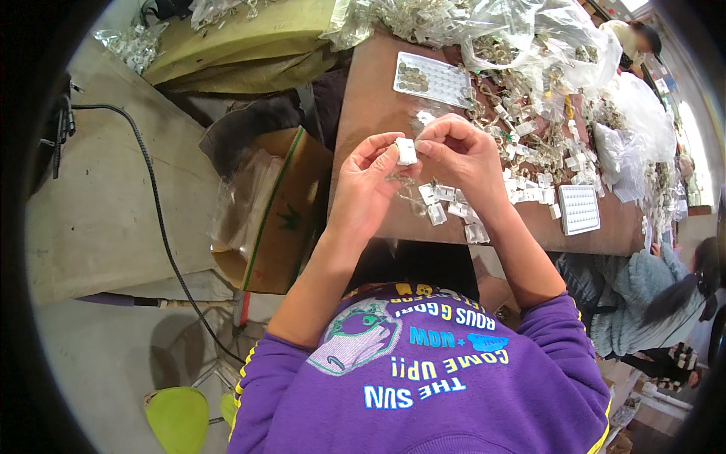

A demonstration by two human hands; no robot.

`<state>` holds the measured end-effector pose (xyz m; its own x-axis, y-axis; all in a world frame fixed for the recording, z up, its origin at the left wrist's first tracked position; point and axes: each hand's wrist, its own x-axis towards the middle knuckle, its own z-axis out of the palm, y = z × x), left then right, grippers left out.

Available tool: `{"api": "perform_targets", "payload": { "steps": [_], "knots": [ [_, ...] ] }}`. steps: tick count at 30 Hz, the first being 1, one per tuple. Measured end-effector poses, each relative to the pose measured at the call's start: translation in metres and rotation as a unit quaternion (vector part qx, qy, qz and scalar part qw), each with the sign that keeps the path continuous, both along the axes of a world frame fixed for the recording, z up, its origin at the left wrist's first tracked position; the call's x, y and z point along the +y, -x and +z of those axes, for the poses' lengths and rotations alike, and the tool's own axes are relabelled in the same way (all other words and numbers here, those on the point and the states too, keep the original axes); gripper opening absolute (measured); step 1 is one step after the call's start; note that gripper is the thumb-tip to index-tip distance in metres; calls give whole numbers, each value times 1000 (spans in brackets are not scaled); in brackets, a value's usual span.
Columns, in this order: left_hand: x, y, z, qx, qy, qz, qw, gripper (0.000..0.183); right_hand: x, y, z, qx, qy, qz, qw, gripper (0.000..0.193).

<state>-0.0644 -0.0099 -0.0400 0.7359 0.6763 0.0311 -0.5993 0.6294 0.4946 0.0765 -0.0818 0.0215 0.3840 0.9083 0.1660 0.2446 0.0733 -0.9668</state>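
My left hand (366, 181) pinches a small white plastic case (406, 152) between thumb and fingers, above the table's near left part. Close against the case's right side, my right hand (466, 155) has thumb and forefinger pressed together; what they hold, if anything, is too small to make out. A thin pale cord or wire (408, 194) trails below the left fingers. Just under my hands, several similar white cases (436, 213) lie loose on the brown table (374, 91).
A white tray (452, 87) holding round coin-like discs lies farther back; another white tray (580, 208) is at the right. Heaps of white pieces (529, 129) and clear plastic bags (643, 113) cover the right side. An open cardboard box (291, 204) stands left. Other people sit at right.
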Motion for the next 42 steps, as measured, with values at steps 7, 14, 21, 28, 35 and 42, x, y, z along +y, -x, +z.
{"api": "perform_targets", "payload": {
  "steps": [7,14,21,28,35,42],
  "knots": [
    [0,1,3,21,-13,-9,1000,25,-1,-4,4,-186,-46,-7,981,7],
    [-3,-2,9,75,-47,0,996,24,-2,-5,1,-158,-30,-13,987,7],
    [-2,-2,11,93,-66,-2,993,23,-8,-7,-4,-206,-50,20,977,5],
    [-4,-4,15,119,-55,8,991,20,-9,-10,-13,-90,-40,0,995,7],
    [-3,-4,14,121,-61,5,991,19,-7,-16,-13,-246,-105,27,963,7],
    [-4,-4,15,127,-54,12,990,20,-6,-11,-16,-240,-117,45,963,7]
  ]
}}
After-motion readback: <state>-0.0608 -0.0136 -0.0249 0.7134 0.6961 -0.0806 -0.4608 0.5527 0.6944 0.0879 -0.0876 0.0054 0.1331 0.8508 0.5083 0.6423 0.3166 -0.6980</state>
